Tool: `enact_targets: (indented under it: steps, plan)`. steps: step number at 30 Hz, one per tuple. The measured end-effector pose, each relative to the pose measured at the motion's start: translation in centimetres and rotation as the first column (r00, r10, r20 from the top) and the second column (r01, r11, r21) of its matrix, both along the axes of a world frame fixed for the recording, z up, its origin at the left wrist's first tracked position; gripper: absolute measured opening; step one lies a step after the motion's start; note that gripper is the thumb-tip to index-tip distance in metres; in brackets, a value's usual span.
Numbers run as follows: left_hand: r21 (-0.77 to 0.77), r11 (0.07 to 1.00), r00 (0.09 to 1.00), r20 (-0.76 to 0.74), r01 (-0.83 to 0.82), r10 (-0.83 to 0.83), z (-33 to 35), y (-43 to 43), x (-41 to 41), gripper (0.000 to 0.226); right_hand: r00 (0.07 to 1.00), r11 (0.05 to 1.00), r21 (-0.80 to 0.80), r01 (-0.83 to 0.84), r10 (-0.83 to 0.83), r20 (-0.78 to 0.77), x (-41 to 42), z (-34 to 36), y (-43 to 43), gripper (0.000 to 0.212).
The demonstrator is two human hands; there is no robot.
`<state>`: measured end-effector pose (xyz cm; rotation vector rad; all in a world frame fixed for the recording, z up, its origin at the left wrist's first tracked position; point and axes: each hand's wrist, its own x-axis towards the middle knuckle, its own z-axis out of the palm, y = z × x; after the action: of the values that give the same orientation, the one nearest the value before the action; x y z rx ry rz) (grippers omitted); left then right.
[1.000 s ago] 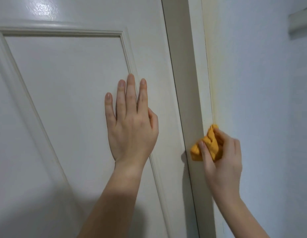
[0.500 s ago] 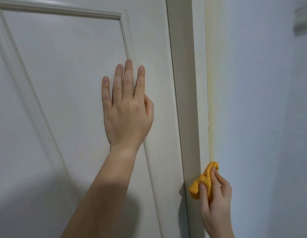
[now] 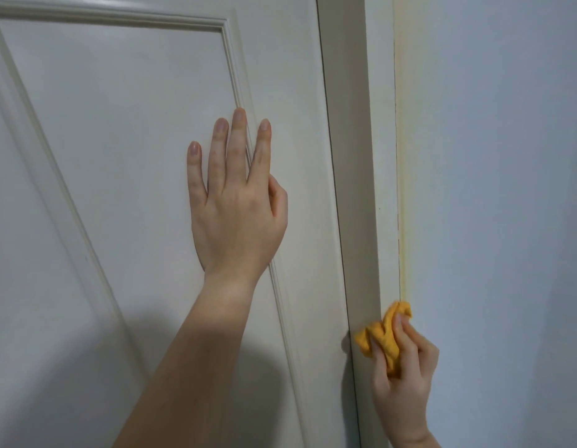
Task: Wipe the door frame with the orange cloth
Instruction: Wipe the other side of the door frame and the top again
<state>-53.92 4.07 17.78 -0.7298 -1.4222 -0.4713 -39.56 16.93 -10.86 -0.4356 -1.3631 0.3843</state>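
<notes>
My right hand (image 3: pixel 401 376) pinches the crumpled orange cloth (image 3: pixel 382 337) against the cream door frame (image 3: pixel 372 189) low beside the wall (image 3: pixel 490 189), while my left hand (image 3: pixel 237 202) lies flat, fingers spread, on the white door (image 3: pixel 119 124).

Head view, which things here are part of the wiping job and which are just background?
In use: orange cloth, right hand gripping it, door frame.

Not part of it: wall; door, with left hand flat against it.
</notes>
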Motion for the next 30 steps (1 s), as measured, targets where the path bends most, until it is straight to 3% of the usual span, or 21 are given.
enact_targets:
  steps: [3, 8, 15, 22, 26, 30]
  plan:
    - [0.01, 1.0, 1.0, -0.005, -0.002, 0.002, 0.0, 0.0, 0.0, 0.063, 0.997, 0.999, -0.053, 0.009, -0.013, -0.077, -0.6, -1.5, -0.7, 0.056]
    - [0.009, 1.0, 1.0, 0.004, 0.003, -0.003, 0.1, 0.0, 0.2, 0.065, 0.977, 0.994, -0.085, 0.063, -0.079, -0.2, -2.4, 3.1, -0.9, 0.05]
    - [0.009, 1.0, 0.999, 0.053, 0.01, -0.01, 0.2, -0.2, 0.5, 0.072, 0.981, 0.997, 0.03, 0.067, -0.06, -0.187, -2.1, 13.4, -0.8, 0.043]
    - [0.042, 0.998, 0.996, 0.078, 0.042, -0.045, 1.7, -0.1, 1.6, 0.072, 0.983, 0.997, 0.036, 0.073, -0.066, -0.173, -1.9, 21.5, -0.8, 0.051]
    - [0.057, 0.998, 0.999, 0.043, 0.028, -0.031, 3.7, -0.5, 1.4, 0.07, 0.984, 0.996, 0.06, 0.066, -0.055, -0.167, -1.6, 24.0, -0.4, 0.05]
    - [0.026, 1.0, 1.0, 0.028, -0.011, 0.01, 4.1, -1.2, 0.9, 0.069, 0.992, 0.993, 0.095, 0.067, -0.056, -0.109, -1.0, 22.3, 0.4, 0.05]
